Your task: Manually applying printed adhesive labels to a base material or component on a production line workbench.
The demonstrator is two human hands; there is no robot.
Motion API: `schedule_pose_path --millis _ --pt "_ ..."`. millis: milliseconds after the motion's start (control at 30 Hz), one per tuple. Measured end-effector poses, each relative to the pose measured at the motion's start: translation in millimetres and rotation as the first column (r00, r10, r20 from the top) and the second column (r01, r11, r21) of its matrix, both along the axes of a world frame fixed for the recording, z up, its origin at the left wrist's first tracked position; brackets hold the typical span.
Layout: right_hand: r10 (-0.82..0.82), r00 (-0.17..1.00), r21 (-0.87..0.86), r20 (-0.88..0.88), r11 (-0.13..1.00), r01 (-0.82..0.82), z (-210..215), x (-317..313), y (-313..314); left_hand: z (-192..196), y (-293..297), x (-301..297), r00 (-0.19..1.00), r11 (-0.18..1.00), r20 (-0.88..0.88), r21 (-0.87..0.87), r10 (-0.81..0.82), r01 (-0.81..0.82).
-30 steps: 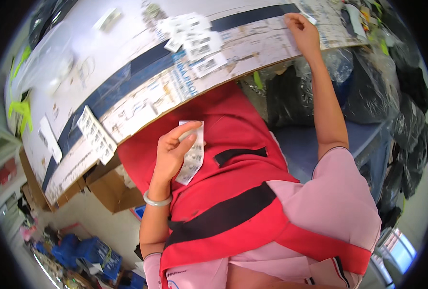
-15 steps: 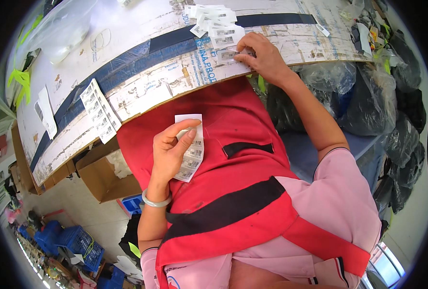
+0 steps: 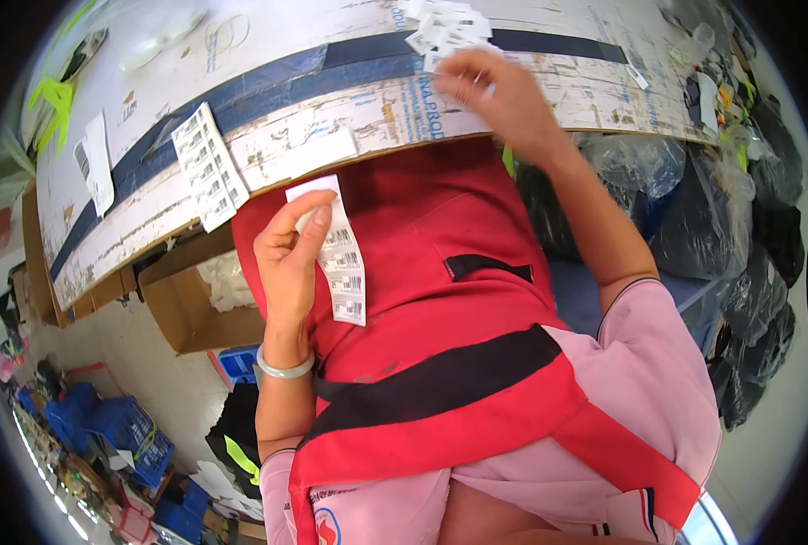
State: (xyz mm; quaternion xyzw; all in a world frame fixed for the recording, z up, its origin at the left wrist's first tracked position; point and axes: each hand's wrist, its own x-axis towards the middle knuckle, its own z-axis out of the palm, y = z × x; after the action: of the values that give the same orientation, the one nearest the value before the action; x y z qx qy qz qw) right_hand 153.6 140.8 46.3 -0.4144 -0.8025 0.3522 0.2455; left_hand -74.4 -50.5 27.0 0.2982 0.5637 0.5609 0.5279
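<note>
My left hand (image 3: 288,247) is closed in a pinch on the upper part of a strip of printed labels (image 3: 345,263). The strip hangs down in front of the red apron (image 3: 404,218). Over the table's near edge, my right hand (image 3: 504,95) is bent, its fingertips smeared by motion. Whether it holds anything is not visible. Just beyond those fingers lies a loose pile of small white labels (image 3: 447,25), partly covered by the hand.
The worn white table (image 3: 377,123) bears dark tape, a label sheet (image 3: 208,165) and a white paper strip (image 3: 327,150). An open cardboard box (image 3: 181,304) stands below left. Dark plastic-wrapped bundles (image 3: 695,200) crowd the right. Blue crates (image 3: 131,436) stand on the floor.
The whole view has shifted a little. My left hand has moved left and slightly up with the label strip. My right hand has lifted from the label near the edge and is now blurred.
</note>
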Motion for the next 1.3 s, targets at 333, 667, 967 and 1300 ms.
schedule_pose_path --millis 333,667,967,1300 --pt "0.182 0.912 -0.712 -0.367 0.576 -0.401 -3 -72 -99 4 -2 -17 0.992 0.997 0.116 0.039 0.056 -0.061" --pt "0.191 0.93 -0.52 -0.315 0.784 -0.338 -12 -92 -112 1 -26 -43 0.987 0.98 -0.021 -0.117 -0.162 0.159" --pt "0.433 0.885 -0.174 -0.172 0.871 -0.46 -11 -100 -103 -5 -20 -48 0.943 0.933 -0.068 -0.183 -0.326 0.309" --pt "0.095 0.986 -0.472 -0.134 0.869 -0.148 -16 -99 -41 -70 -26 -64 0.994 0.977 0.046 -0.185 -0.099 0.106"
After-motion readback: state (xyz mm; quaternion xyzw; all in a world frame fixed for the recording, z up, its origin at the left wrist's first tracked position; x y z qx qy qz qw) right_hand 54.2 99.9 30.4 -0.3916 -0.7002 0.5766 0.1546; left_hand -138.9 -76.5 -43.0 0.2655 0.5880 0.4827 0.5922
